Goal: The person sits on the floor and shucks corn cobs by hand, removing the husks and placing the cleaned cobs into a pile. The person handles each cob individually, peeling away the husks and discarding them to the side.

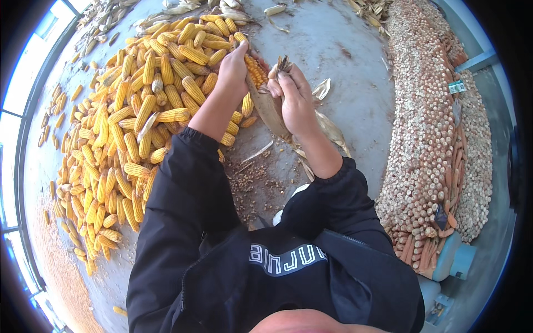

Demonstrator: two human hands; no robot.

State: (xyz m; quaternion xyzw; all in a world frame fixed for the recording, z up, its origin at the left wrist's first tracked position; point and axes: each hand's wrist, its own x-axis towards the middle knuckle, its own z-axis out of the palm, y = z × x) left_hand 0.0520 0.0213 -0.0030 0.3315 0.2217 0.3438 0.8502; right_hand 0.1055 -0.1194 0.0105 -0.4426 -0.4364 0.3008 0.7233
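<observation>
My left hand (pixel 234 68) grips a partly husked ear of corn (pixel 255 71) along its left side. A row of yellow-orange kernels shows between my hands. Dry tan husk (pixel 266 109) hangs down from the ear towards me. In my right hand (pixel 296 98), the thumb and fingers pinch a bunched, dark-tipped piece of husk (pixel 284 64), just right of the kernels. Whether that piece is still joined to the ear cannot be made out. Left of my left arm lies a large pile of bare yellow ears of corn (pixel 137 112).
Stacked corncobs (pixel 420 125) form a long bank along the right wall. Loose husks (pixel 333 129) and scattered kernels (pixel 254 183) lie on the grey floor (pixel 358 70). Shelled corn (pixel 62 249) is spread at the lower left. A blue-green cylinder (pixel 452 258) stands at the lower right.
</observation>
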